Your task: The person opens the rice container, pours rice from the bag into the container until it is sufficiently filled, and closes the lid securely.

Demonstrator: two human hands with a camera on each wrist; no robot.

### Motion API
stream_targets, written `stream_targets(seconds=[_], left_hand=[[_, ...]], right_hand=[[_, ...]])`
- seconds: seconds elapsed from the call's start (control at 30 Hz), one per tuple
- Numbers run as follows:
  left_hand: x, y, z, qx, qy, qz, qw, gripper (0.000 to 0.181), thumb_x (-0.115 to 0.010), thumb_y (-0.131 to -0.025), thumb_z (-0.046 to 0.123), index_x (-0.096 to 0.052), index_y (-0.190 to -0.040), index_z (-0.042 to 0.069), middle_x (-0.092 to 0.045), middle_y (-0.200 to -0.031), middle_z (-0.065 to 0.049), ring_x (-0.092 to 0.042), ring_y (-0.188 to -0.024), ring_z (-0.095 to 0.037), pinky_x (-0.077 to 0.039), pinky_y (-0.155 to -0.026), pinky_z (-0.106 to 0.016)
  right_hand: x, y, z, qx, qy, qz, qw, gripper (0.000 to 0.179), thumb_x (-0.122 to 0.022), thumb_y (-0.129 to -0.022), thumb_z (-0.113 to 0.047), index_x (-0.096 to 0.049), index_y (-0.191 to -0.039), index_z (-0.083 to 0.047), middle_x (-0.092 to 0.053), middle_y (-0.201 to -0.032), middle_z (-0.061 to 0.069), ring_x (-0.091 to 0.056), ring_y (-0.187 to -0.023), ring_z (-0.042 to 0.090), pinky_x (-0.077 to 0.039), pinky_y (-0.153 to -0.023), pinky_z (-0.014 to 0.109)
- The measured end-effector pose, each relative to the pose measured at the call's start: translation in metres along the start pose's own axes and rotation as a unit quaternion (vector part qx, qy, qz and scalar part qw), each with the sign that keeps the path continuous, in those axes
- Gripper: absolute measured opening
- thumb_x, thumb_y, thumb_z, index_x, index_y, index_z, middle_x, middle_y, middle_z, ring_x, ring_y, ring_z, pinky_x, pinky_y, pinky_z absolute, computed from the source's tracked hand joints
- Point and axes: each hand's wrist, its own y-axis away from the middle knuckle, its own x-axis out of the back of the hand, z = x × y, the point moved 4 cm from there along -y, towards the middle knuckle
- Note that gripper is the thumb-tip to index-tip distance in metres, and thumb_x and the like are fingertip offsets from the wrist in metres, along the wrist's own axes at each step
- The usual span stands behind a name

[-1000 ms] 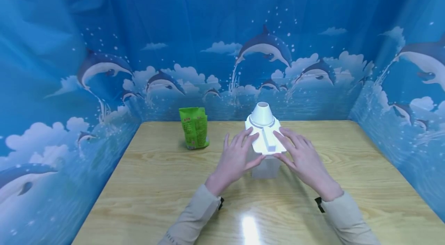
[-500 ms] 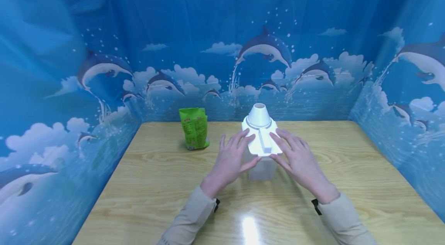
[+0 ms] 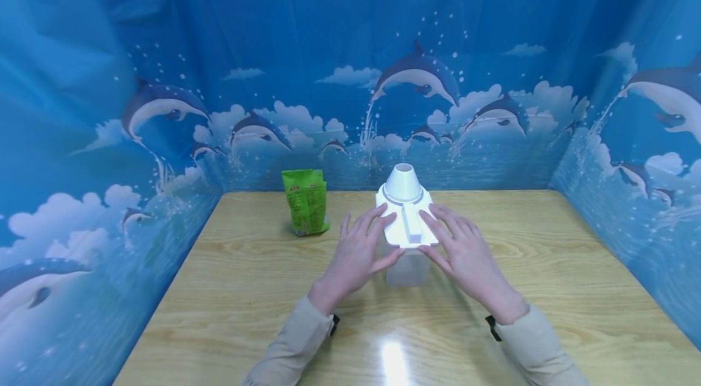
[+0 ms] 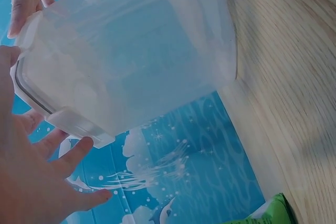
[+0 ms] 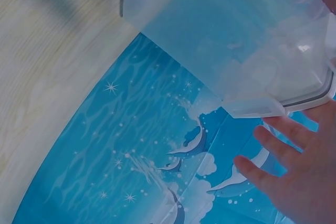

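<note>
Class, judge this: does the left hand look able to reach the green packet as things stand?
Probably yes: nothing stands between the left hand and the green packet, though that hand is at the white lid.

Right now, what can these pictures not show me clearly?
Head: print on the green packet, too small.
Left wrist: most of that packet, cut by bottom edge.
Head: back wall of the translucent container, hidden by its white lid.
Right wrist: part of that container, cut by top edge.
</note>
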Motion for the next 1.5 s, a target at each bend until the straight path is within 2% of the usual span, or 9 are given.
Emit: stream_targets(seconds=[0.3,0.57,0.8,1.2,1.5], left_hand=[[0.004,0.004,-0.005,-0.012,0.002,0.013,0.9998,0.068,-0.064,-0.095,0.054,-0.046,-0.15,0.018,-0.038,-0.16,-0.006,-0.04,-0.144,-0.028,-0.022,-0.116,-0.068],[0.006,0.009,-0.01,-0.015,0.007,0.011,0.9998,0.067,-0.064,-0.095,0.052,-0.046,-0.15,0.018,-0.037,-0.16,-0.006,-0.041,-0.143,-0.029,-0.021,-0.116,-0.068],[0.011,0.014,-0.014,-0.023,0.013,0.025,0.9993,0.067,-0.066,-0.094,0.051,-0.046,-0.149,0.017,-0.039,-0.159,-0.007,-0.041,-0.143,-0.029,-0.022,-0.115,-0.07],[0.014,0.02,-0.021,-0.033,0.032,0.035,0.9983,0.067,-0.069,-0.093,0.046,-0.046,-0.149,0.017,-0.041,-0.157,-0.007,-0.043,-0.141,-0.03,-0.017,-0.115,-0.072],[0.018,0.023,-0.024,-0.051,0.022,0.055,0.9969,0.065,-0.072,-0.089,0.05,-0.054,-0.142,0.017,-0.047,-0.152,-0.007,-0.05,-0.134,-0.03,-0.013,-0.116,-0.071]], right_hand=[[-0.003,-0.002,-0.007,0.004,-0.001,0.007,1.0,0.07,-0.035,-0.105,-0.06,-0.042,-0.153,-0.011,-0.045,-0.153,0.02,-0.041,-0.14,0.04,-0.039,-0.109,0.064],[-0.005,-0.003,-0.014,0.0,0.0,0.01,0.9999,0.071,-0.032,-0.104,-0.062,-0.045,-0.152,-0.01,-0.045,-0.153,0.019,-0.042,-0.14,0.04,-0.041,-0.107,0.064],[-0.006,-0.005,-0.02,-0.011,-0.013,0.0,0.9999,0.069,-0.038,-0.104,-0.06,-0.043,-0.154,-0.012,-0.042,-0.155,0.019,-0.039,-0.142,0.04,-0.038,-0.11,0.064],[-0.007,-0.007,-0.03,0.0,-0.008,0.016,0.9998,0.076,-0.029,-0.103,-0.066,-0.047,-0.15,-0.01,-0.047,-0.15,0.021,-0.043,-0.139,0.041,-0.041,-0.108,0.064],[-0.005,-0.006,-0.034,0.002,-0.009,0.008,0.9999,0.075,-0.032,-0.102,-0.066,-0.048,-0.15,-0.011,-0.047,-0.15,0.019,-0.042,-0.14,0.041,-0.04,-0.109,0.063]])
